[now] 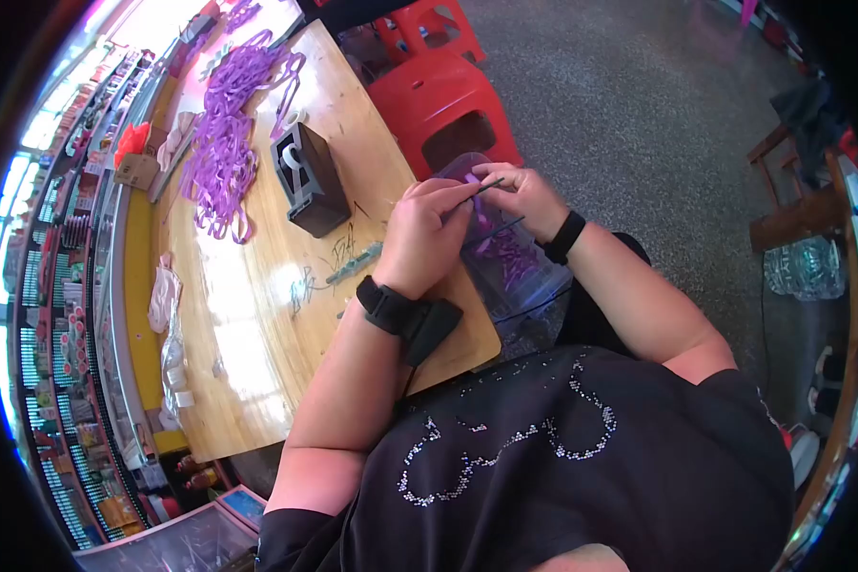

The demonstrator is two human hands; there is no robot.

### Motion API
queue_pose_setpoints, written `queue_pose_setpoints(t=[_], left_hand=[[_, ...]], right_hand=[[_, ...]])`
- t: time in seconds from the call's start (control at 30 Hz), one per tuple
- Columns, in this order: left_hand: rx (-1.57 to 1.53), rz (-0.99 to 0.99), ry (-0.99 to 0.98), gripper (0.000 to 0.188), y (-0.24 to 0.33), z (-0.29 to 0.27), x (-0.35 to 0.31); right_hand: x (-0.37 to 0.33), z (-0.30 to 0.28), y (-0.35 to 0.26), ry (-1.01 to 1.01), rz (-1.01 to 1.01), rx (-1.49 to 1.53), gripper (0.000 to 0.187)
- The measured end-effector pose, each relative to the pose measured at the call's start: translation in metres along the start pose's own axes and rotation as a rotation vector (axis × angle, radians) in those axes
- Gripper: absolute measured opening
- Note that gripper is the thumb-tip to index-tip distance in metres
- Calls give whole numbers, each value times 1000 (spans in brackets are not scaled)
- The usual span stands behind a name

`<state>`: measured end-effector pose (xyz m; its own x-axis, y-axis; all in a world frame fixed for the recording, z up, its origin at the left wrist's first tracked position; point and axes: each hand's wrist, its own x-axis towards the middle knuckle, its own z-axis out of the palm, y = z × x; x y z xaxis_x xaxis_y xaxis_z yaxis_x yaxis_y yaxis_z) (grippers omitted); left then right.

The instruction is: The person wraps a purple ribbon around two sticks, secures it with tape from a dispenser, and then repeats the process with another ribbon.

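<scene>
Wood, pale and glossy, forms the tabletop [357, 114], its front corner rounded. Beyond its right edge, the left hand [419, 234] and the right hand [534, 202] meet above a clear, smooth-walled plastic bin [548, 291]. The grip of each hand is a pinch on one thin, dark, straight stick [491, 184], slanting upward to the right. A second thin, dark stick [508, 227] projects from beside the left hand; whether it is held cannot be told. Flat purple ribbon pieces [510, 262] lie crumpled within the bin, partly hidden by the hands.

On the tabletop, a tangled heap of satiny purple ribbon [224, 124] spreads in loops. One black, block-shaped tape dispenser [319, 186] stands between this heap and the left hand. A narrow greenish bundle [355, 264] lies just beside the left wrist, near scattered dark, thread-like scraps [302, 289].

Counted: two red moulded-plastic stools [453, 100] past the far right edge, two black wristbands [564, 238], one on each wrist, and two dark sticks. The ribbon loops overlap too closely to count. Speckled grey floor [620, 124] extends to the right.
</scene>
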<state>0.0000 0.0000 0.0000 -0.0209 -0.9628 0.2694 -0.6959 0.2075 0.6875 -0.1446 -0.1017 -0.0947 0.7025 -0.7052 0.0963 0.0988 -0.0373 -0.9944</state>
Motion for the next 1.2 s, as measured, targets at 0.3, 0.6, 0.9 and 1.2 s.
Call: queue_pose_setpoints(t=[0.3, 0.6, 0.9, 1.2], left_hand=[[122, 84, 107, 18, -8, 3, 1], [14, -45, 72, 18, -5, 0, 0], [44, 41, 84, 17, -11, 2, 1], [47, -34, 69, 17, -6, 1, 2]], right_hand=[[-36, 30, 2, 38, 191, 616, 15], [-57, 34, -2, 71, 174, 664, 15], [-69, 39, -19, 98, 231, 541, 18], [-73, 45, -28, 92, 136, 284, 22]])
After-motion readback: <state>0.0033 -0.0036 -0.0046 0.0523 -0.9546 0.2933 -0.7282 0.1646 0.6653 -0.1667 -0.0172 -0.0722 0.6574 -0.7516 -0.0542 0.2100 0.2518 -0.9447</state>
